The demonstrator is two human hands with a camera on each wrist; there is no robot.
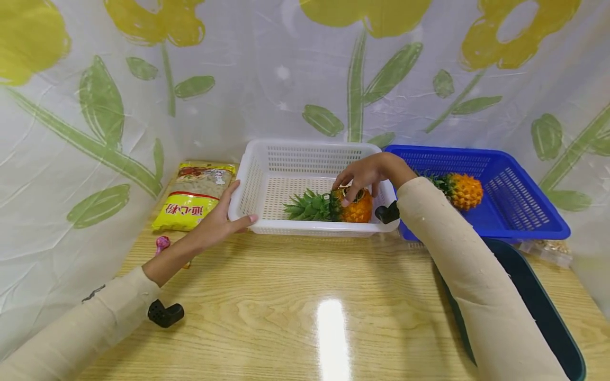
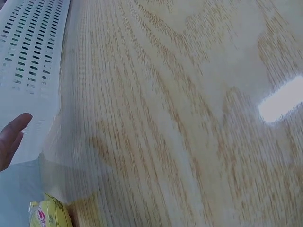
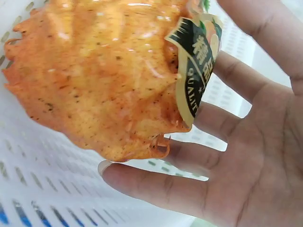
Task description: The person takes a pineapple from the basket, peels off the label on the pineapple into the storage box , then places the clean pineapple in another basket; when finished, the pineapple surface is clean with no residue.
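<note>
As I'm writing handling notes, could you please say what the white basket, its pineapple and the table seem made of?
White basket: probably moulded plastic, smooth, with regular slots.
Pineapple: orange skin, glossy with highlights; real fruit or plastic imitation, I can't tell.
Table: wood grain, perhaps laminate; glossy, by the bright reflection.

Wooden table (image 1: 267, 296): white basket (image 1: 314, 227), blue basket (image 1: 524, 206), packet (image 1: 190, 193), green tray (image 1: 535, 302), perhaps lollipop (image 1: 162, 243)

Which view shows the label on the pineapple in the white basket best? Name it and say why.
The right wrist view: the label is close and large there, with some letters readable. The head view shows it only small, partly covered by the right hand. The left wrist view does not show it.
</note>
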